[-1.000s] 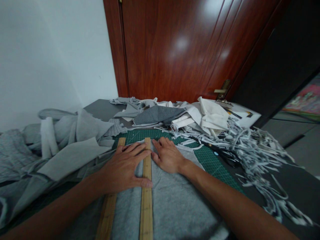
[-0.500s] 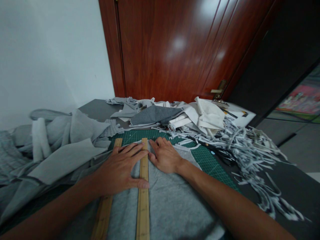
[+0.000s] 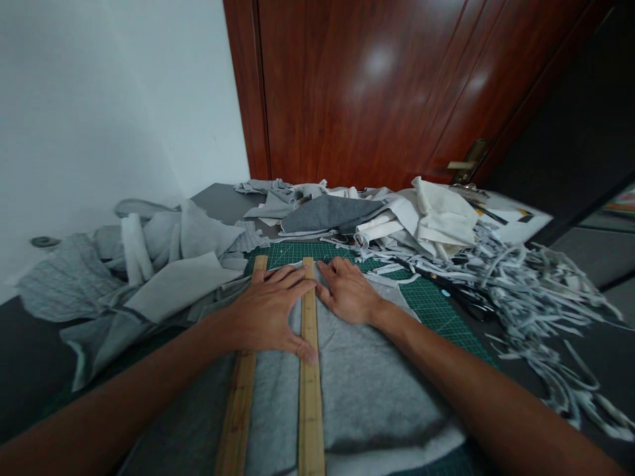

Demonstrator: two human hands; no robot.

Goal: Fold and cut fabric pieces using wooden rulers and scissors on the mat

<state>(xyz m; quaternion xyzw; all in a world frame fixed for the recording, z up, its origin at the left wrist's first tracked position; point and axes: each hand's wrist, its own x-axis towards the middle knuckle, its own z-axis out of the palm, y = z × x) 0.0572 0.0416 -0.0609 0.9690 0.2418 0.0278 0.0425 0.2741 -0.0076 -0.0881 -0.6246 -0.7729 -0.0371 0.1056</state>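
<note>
Glossy red-brown door — pale wall beside it — tangled fabric strips at right

At six o'clock, gray knit fabric is spread over a green cutting mat and topped by two wooden rulers. Both are spanned by a splayed left hand. Just right of the rulers' far ends, the fabric is touched by a right hand, fingers bent. Cloth pieces are heaped at nine o'clock, cut fabric strips between three and four.
</note>
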